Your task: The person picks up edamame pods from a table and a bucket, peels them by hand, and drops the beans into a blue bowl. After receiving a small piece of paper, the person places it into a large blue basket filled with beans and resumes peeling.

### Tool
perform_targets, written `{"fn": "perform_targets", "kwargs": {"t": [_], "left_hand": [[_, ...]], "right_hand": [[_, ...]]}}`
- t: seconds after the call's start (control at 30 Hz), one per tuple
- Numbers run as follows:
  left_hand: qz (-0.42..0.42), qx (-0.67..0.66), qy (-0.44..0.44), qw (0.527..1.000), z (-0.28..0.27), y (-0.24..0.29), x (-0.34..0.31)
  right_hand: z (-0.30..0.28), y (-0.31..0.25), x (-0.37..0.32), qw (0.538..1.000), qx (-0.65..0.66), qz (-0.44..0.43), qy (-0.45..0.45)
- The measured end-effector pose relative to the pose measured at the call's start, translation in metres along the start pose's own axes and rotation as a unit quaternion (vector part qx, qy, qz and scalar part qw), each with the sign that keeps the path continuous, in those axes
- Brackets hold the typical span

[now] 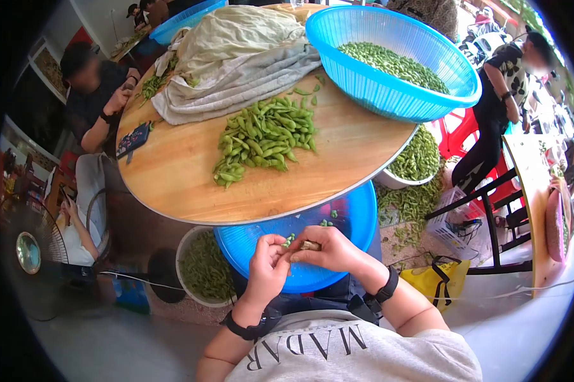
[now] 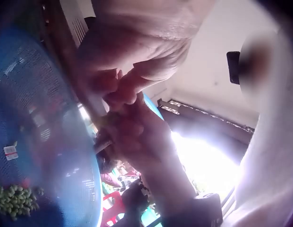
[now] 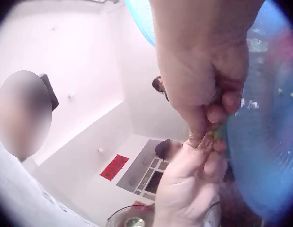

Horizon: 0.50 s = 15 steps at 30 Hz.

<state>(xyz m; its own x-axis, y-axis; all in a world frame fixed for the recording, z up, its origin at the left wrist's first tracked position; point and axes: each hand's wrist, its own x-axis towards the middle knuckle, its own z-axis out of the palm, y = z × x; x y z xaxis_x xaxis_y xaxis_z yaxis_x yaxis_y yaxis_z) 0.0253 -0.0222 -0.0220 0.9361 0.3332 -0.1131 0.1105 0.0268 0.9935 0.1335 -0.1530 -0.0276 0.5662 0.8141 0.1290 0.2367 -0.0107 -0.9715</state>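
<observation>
Both hands meet over a blue plastic basket (image 1: 365, 223) on the person's lap. My left hand (image 1: 266, 264) curls its fingers, with pale green beans (image 1: 288, 240) at its fingertips. My right hand (image 1: 331, 248) comes in from the other side, fingers bent and fingertips against the left ones; something brownish shows by its thumb. In the right wrist view, a bit of green edamame pod (image 3: 216, 132) is pinched between the two hands, mostly hidden by fingers. Shelled beans (image 2: 16, 201) lie in the basket, seen in the left wrist view.
A pile of edamame pods (image 1: 265, 137) lies on the round wooden table (image 1: 179, 191), beside a cloth (image 1: 236, 51). A blue basket (image 1: 325, 38) of shelled beans overhangs its right edge. Buckets of pods (image 1: 195, 267) stand below. A fan (image 1: 29, 251) is at left; other people are around.
</observation>
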Motion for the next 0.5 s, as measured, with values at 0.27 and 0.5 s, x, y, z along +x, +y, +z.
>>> {"fn": "perform_targets", "kwargs": {"t": [0.27,0.5], "left_hand": [[0.025,-0.055,-0.015,0.998,0.001,-0.004,-0.007],[0.035,-0.018,-0.012,0.999,-0.010,-0.005,-0.008]], "right_hand": [[0.000,-0.006,0.000,0.957,0.242,0.143,-0.072],[-0.012,0.003,0.003,0.941,0.268,0.194,-0.072]]}}
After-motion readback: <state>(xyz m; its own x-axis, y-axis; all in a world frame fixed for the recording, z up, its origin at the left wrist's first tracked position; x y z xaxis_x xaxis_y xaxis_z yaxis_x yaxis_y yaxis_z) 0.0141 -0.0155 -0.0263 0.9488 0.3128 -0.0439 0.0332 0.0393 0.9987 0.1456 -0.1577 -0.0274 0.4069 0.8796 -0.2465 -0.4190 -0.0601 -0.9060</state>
